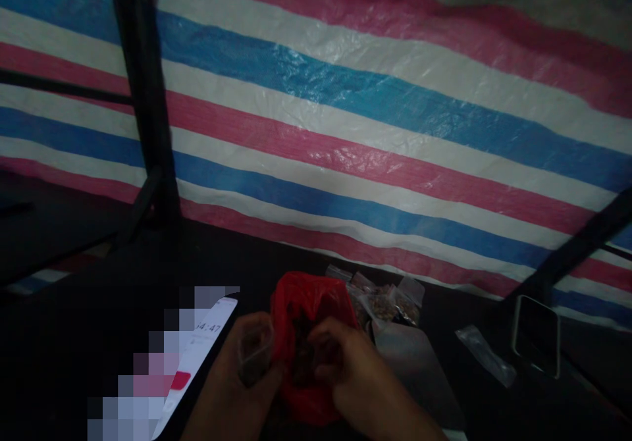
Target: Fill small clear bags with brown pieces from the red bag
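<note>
A red plastic bag stands with its mouth open on the dark table, dark contents showing inside. At its left side, my left hand has its fingers closed around a small clear plastic container; it looks like a little box or bag, and the dim light hides which. My right hand is at the bag's mouth, with thumb and fingertips pinched together over the dark contents. Whatever lies between those fingertips is too dim to name.
Behind the red bag lie several small clear zip bags with brownish contents. A grey flat sheet or pouch, a clear plastic sleeve and a phone lie rightward. A lit, partly pixelated screen is left. Striped tarp hangs behind.
</note>
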The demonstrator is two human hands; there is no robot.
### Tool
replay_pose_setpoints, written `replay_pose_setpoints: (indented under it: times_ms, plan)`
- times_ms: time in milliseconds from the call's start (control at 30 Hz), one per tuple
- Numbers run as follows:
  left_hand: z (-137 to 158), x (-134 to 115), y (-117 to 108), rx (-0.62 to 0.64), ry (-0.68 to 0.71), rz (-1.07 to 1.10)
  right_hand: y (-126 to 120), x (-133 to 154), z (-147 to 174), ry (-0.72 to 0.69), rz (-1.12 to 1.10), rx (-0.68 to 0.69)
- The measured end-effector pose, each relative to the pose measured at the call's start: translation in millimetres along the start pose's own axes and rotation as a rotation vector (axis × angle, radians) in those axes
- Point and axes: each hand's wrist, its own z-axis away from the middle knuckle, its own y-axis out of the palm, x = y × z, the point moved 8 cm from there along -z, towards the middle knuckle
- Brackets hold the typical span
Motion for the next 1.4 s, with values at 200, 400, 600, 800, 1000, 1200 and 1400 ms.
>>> replay_pose_setpoints:
  times_ms: [200, 400, 600, 800, 1000, 1200, 1400]
  plan:
    - [-3, 5, 5, 0.068, 0.050, -0.225, -4, 25, 0, -0.054, -0.315, 0.095]
    - [1, 5, 20, 0.189, 0.067, -0.160, -5, 61, 5, -0.108, -0.036, 0.038]
    - [6, -9, 21, 0.180, 0.101, -0.166, 8, 95, 11, -0.305, 0.399, 0.079]
    - [4, -10, 14, 0.135, 0.086, -0.155, -7, 96, 9, -0.309, 0.356, -0.023]
    - [2, -19, -5, -0.051, 0.165, -0.423, -18, 56, -11, -0.091, 0.701, 0.026]
    - [0, -17, -2, 0.017, 0.066, -0.316, -7, 43, -34, -0.074, 0.901, 0.019]
    - [-6, -9, 3, 0.048, -0.014, -0.054, 2, 45, -32, -0.110, 0.835, 0.141]
